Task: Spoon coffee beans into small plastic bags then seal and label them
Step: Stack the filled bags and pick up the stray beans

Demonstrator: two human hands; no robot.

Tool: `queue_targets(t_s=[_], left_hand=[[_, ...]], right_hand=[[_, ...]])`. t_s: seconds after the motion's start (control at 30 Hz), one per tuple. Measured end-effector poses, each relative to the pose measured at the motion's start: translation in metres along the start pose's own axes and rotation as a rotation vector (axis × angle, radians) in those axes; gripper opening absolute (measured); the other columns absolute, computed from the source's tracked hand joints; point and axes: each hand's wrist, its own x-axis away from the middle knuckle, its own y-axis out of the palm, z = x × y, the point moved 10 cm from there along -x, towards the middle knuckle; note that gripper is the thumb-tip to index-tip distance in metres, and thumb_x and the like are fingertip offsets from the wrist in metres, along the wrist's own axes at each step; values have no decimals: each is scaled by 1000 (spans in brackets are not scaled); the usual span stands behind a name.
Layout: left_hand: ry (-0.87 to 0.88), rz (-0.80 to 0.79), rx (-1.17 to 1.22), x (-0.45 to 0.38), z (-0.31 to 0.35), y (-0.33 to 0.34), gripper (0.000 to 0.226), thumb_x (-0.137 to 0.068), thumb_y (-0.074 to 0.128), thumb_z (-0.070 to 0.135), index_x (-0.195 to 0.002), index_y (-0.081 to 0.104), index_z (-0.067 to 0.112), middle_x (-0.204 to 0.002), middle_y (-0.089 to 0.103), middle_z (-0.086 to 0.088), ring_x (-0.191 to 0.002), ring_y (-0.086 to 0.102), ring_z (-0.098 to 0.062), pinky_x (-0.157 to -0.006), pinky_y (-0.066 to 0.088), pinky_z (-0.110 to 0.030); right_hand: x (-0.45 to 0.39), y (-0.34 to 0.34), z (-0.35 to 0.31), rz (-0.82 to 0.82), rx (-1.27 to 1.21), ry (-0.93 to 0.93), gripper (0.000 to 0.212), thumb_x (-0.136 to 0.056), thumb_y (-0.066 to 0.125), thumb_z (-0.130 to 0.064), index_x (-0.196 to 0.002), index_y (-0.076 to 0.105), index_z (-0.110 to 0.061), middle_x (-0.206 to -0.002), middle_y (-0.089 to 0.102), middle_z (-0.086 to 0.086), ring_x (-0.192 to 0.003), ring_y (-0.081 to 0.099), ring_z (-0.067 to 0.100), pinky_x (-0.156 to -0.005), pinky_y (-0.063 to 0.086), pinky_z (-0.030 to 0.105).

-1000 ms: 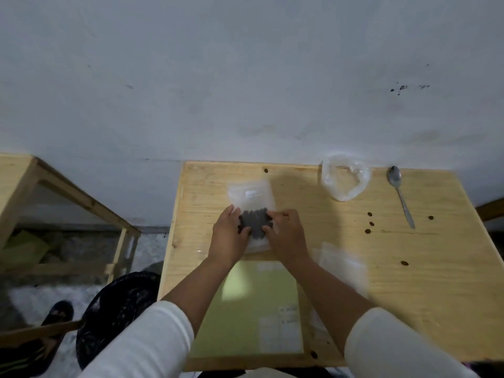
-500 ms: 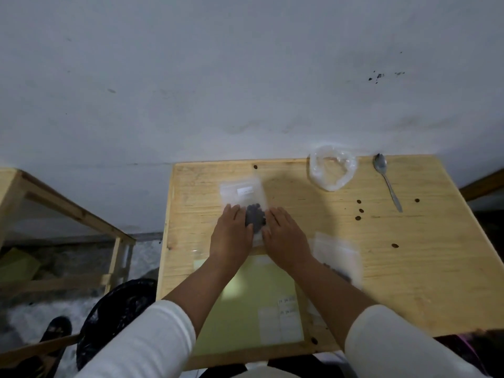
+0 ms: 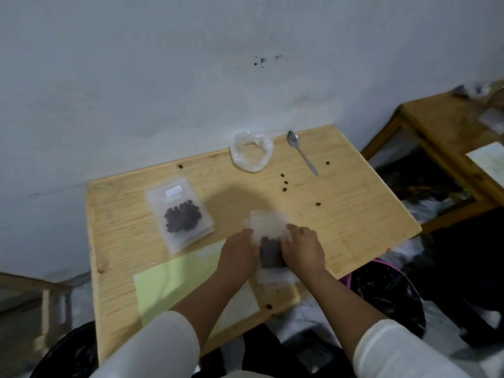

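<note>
At lower centre of the frame, the left hand point(image 3: 240, 252) and right hand point(image 3: 305, 248) are flanking a small bean-filled bag point(image 3: 271, 249) on the table point(image 3: 114, 208); their fingers are curling against its sides, though blur is hiding the exact pinch. Judged step: sealing. Labelling is likely following. A labelled bag point(image 3: 180, 214) is lying at centre left, the spoon point(image 3: 301, 151) at upper right.
</note>
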Motion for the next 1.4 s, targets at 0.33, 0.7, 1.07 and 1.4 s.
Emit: queue_targets(t_s=[0.33, 0.7, 1.07, 1.4], left_hand=[[-49, 94, 261, 6, 4, -14, 36, -91, 55, 21, -126, 55, 15, -115, 65, -8, -99, 61, -20, -86, 45, -24], [-106, 284, 716, 23, -41, -81, 32, -87, 60, 15, -112, 59, 36, -110, 61, 8, -102, 55, -10, -81, 46, -21], [-285, 478, 906, 67, -111, -90, 31, -86, 61, 10, -111, 64, 28, -105, 63, 11, -96, 59, -9, -85, 49, -28], [-278, 458, 928, 83, -118, -91, 38, -83, 61, 13, -109, 60, 41, -122, 60, 5, -115, 54, -19, -97, 47, -45]], right_hand=[[3, -16, 5, 157, -370, 43, 40, -87, 62, -20, -126, 55, -16, -110, 53, 11, -91, 55, 22, -81, 45, 30], [1, -11, -73, -63, -817, -158, 40, -80, 70, -14, -117, 58, -23, -89, 60, -5, -84, 60, 12, -75, 49, 18], [40, 45, -82, -295, -230, -281, 25, -82, 69, -16, -105, 65, -7, -102, 68, 8, -93, 61, 16, -67, 35, 10], [44, 52, -84, -248, -226, -293, 12, -84, 63, -9, -95, 66, -10, -93, 68, 5, -81, 58, 13, -63, 40, 11]])
